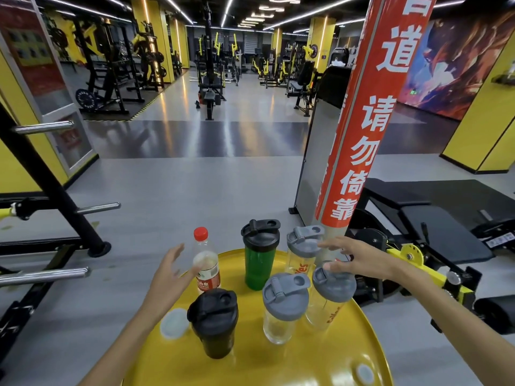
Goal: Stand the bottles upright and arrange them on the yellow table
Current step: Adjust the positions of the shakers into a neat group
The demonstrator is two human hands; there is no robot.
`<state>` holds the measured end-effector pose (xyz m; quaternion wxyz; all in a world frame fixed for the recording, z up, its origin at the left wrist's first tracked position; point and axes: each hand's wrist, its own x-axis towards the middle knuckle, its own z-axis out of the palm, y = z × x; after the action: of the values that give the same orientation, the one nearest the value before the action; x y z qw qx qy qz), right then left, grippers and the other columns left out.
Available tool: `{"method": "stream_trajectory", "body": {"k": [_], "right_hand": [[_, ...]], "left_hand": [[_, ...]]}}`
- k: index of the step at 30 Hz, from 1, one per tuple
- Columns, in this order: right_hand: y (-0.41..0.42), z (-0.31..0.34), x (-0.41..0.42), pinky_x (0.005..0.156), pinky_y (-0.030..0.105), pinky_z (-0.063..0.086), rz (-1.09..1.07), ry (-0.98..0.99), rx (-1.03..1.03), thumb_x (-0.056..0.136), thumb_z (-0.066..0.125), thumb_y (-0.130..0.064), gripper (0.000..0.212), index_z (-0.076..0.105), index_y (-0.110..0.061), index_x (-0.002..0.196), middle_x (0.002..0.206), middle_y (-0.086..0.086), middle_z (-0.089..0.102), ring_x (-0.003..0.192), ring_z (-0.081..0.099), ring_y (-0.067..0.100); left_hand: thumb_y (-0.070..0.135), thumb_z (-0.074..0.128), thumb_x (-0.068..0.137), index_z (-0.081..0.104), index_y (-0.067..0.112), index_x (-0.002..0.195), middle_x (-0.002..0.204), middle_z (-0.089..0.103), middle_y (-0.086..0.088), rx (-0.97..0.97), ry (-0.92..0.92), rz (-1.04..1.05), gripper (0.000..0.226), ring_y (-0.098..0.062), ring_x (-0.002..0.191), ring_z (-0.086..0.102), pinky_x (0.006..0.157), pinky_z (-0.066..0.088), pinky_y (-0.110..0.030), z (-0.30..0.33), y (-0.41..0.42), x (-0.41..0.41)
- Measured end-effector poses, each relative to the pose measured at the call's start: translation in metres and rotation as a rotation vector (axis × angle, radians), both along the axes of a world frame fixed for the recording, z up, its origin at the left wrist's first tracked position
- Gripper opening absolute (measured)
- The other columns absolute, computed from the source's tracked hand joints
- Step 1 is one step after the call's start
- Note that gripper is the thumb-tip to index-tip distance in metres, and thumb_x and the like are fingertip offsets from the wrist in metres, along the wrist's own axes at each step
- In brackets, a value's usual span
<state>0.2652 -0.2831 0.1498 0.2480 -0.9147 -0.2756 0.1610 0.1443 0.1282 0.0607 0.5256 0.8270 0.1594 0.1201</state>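
Six bottles (260, 257) stand upright on the yellow table (348, 344) (left hand (170, 277) and right hand (359, 259) spread, empty).

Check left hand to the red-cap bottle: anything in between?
Nothing visible. The left hand is open just left of the red-cap bottle, which stands upright at the far left rim of the yellow table. The black shaker stands nearer the camera, off that line.

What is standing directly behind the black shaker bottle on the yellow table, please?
The red-capped water bottle stands behind the black shaker bottle, upright. The shaker covers its base.
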Motion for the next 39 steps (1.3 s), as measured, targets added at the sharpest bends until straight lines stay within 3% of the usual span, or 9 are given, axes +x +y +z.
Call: {"method": "stream_trajectory", "body": {"k": [4,7,11,14,19,30,34,39], "right_hand": [[-0.002,-0.003,-0.001,0.111,0.032,0.041,0.066,0.094,-0.148,0.067,0.081,-0.063,0.090,0.040,-0.043,0.144,0.145,-0.020,0.042,0.132,0.042,0.004],[-0.001,-0.011,-0.002,0.110,0.030,0.040,0.081,0.114,-0.234,0.061,0.088,-0.053,0.100,0.036,-0.042,0.146,0.143,-0.021,0.037,0.131,0.040,0.007],[0.002,-0.014,-0.004,0.105,0.025,0.039,0.103,0.068,-0.246,0.063,0.090,-0.042,0.100,0.037,-0.037,0.147,0.140,-0.018,0.039,0.127,0.040,0.008],[0.000,-0.013,-0.004,0.103,0.025,0.043,0.117,0.041,-0.236,0.059,0.091,-0.045,0.096,0.044,-0.039,0.142,0.138,-0.019,0.044,0.125,0.045,0.007],[-0.001,-0.008,-0.005,0.087,0.009,0.041,0.158,-0.006,-0.236,0.060,0.091,-0.040,0.088,0.049,-0.036,0.138,0.133,-0.021,0.048,0.118,0.048,0.001],[-0.002,-0.002,-0.005,0.081,0.006,0.041,0.155,0.042,-0.262,0.063,0.092,-0.032,0.086,0.049,-0.034,0.137,0.122,-0.031,0.044,0.116,0.048,0.002],[0.002,-0.001,-0.005,0.090,0.010,0.039,0.161,0.065,-0.305,0.063,0.092,-0.031,0.092,0.045,-0.033,0.142,0.128,-0.023,0.045,0.123,0.045,0.006],[0.020,0.010,-0.018,0.112,0.033,0.039,0.136,0.045,-0.311,0.062,0.091,-0.046,0.113,0.026,-0.035,0.153,0.153,-0.012,0.034,0.141,0.036,0.015]], "left_hand": [[0.039,0.066,0.090,0.059,0.024,0.132,0.133,0.059,0.003,0.012,-0.077,0.060,0.045,-0.016,0.120,0.055,0.094,0.044,-0.030,0.010,-0.008,-0.037],[0.043,0.065,0.086,0.064,0.036,0.117,0.121,0.063,0.011,0.001,-0.016,-0.045,0.032,-0.018,0.115,0.059,0.090,0.047,-0.029,0.010,-0.017,-0.051],[0.060,0.067,0.080,0.060,0.041,0.127,0.129,0.060,0.022,0.058,0.060,-0.218,0.052,-0.003,0.121,0.055,0.103,0.046,-0.029,-0.003,-0.024,-0.055],[0.079,0.072,0.066,0.055,0.049,0.129,0.129,0.059,0.029,0.059,0.098,-0.316,0.071,0.004,0.123,0.054,0.099,0.050,-0.026,-0.012,-0.023,-0.054],[0.074,0.086,0.046,0.048,0.049,0.133,0.133,0.054,0.022,0.141,0.133,-0.389,0.098,-0.008,0.122,0.056,0.101,0.053,-0.033,-0.012,-0.030,-0.054],[0.063,0.093,0.046,0.044,0.045,0.136,0.135,0.052,0.022,0.174,0.104,-0.420,0.104,-0.004,0.122,0.054,0.099,0.053,-0.026,-0.005,-0.033,-0.055],[0.058,0.093,0.050,0.046,0.045,0.132,0.132,0.053,0.024,0.188,0.082,-0.407,0.096,0.001,0.119,0.054,0.091,0.053,-0.018,-0.004,-0.035,-0.057],[0.047,0.096,0.052,0.051,0.043,0.129,0.125,0.057,0.026,0.205,0.062,-0.364,0.089,0.001,0.113,0.057,0.083,0.053,-0.013,0.000,-0.039,-0.058]]}}
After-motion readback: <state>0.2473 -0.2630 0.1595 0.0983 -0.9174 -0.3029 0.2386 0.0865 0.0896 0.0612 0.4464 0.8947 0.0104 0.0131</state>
